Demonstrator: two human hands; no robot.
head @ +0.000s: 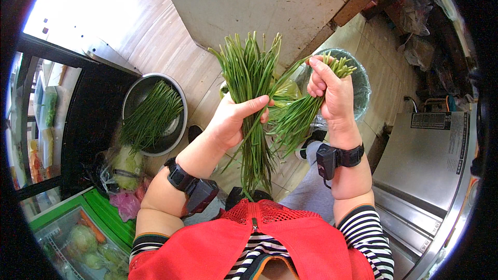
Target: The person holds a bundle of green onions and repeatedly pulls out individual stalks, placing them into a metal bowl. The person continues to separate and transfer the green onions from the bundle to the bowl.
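My left hand grips a thick bunch of long green stalks, which look like garlic chives, about its middle; cut ends point up and the thin leaves hang towards my red vest. My right hand is closed around a second bunch of the same greens, with pale ends above the fist and leaves fanning down to the left. Between thumb and forefinger it also pinches a few stalks that run across to the left bunch. Both bunches are in the air, over the floor.
A metal basin with more greens stands on the floor at left. Behind my right hand is a bin lined with a clear bag. A worn board or table lies ahead, a green-framed chest at lower left, and a steel appliance at right.
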